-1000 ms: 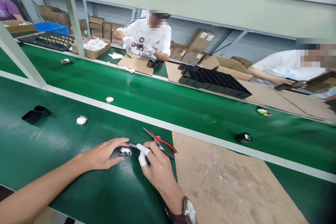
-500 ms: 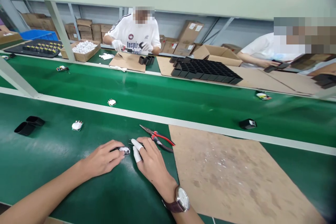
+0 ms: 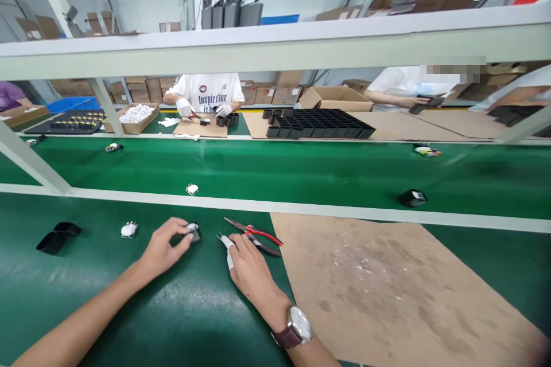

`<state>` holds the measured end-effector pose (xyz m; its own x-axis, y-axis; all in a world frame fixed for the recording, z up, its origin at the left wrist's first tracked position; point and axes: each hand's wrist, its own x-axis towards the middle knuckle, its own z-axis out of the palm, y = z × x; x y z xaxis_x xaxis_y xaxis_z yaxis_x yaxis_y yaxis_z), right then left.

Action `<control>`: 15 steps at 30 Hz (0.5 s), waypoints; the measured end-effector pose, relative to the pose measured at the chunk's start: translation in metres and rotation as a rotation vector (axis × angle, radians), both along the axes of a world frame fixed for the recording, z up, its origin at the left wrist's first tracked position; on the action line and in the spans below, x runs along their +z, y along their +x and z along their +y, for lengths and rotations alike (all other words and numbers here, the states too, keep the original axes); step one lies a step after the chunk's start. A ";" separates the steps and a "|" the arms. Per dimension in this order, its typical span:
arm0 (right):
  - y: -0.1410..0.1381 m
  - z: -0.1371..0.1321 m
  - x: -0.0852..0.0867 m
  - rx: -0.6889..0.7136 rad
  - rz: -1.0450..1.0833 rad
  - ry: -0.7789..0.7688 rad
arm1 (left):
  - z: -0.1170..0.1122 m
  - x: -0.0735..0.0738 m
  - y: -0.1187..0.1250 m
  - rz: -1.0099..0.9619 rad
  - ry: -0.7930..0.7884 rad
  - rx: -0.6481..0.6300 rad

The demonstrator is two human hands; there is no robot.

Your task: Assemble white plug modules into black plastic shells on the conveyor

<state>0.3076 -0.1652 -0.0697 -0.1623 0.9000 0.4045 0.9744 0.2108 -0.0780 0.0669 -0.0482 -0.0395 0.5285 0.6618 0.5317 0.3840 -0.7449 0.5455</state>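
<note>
My left hand (image 3: 170, 245) grips a small black plastic housing (image 3: 196, 233) with white material in its open end, held between thumb and fingers just over the green bench. My right hand (image 3: 249, 266), with white finger cots and a wristwatch, is closed on thin pointed tweezers (image 3: 220, 237), mostly hidden by the fingers. Their tips point toward the housing and stand apart from it. Red-and-black long-nose pliers (image 3: 250, 230) lie just beyond my right hand. Left of my left hand sit a small circuit board (image 3: 130, 230) topped with white and two black housings (image 3: 55, 236).
Stained cardboard (image 3: 365, 281) covers the bench at right. Beyond a pale rail (image 3: 241, 205) runs a green belt (image 3: 279, 172) carrying a circuit board (image 3: 191, 189) and a black housing (image 3: 413, 198). Co-workers sit opposite, near rows of black housings (image 3: 321, 124). A shelf beam (image 3: 275, 49) crosses overhead.
My view has tilted up. My left hand has lifted and turned the housing, moving it away from my right hand. My right hand stays near the pliers.
</note>
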 end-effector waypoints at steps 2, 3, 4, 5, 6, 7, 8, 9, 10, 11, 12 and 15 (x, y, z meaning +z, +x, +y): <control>0.002 -0.001 0.000 -0.016 0.003 0.000 | 0.043 0.012 -0.006 0.073 0.017 0.143; 0.002 -0.001 0.001 -0.020 0.011 -0.001 | 0.067 0.019 -0.010 0.084 0.019 0.198; 0.003 -0.001 0.001 -0.023 0.021 -0.001 | 0.090 0.025 -0.014 0.091 0.019 0.256; 0.004 -0.001 0.001 -0.023 0.031 0.000 | 0.111 0.031 -0.018 0.099 0.015 0.319; 0.004 -0.001 0.001 -0.023 0.040 0.002 | 0.129 0.035 -0.022 0.109 0.010 0.379; 0.004 0.000 0.001 -0.023 0.047 0.008 | 0.144 0.038 -0.025 0.121 0.006 0.430; 0.005 0.000 0.001 -0.024 0.054 0.016 | 0.155 0.040 -0.027 0.135 0.005 0.469; 0.005 0.001 0.000 -0.024 0.059 0.025 | 0.162 0.040 -0.027 0.150 0.009 0.492; 0.005 0.001 0.000 -0.024 0.066 0.034 | 0.165 0.039 -0.025 0.163 0.019 0.500; 0.005 0.001 0.000 -0.024 0.072 0.042 | 0.165 0.037 -0.020 0.175 0.037 0.492; 0.005 0.001 -0.001 -0.024 0.077 0.049 | 0.162 0.033 -0.013 0.184 0.058 0.469; 0.005 0.001 -0.001 -0.026 0.083 0.061 | 0.143 0.015 0.021 0.214 0.103 0.308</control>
<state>0.3130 -0.1640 -0.0707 -0.1027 0.8770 0.4694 0.9705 0.1919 -0.1461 0.0874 0.0943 -0.0249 0.4197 0.7558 0.5025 0.6953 -0.6237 0.3572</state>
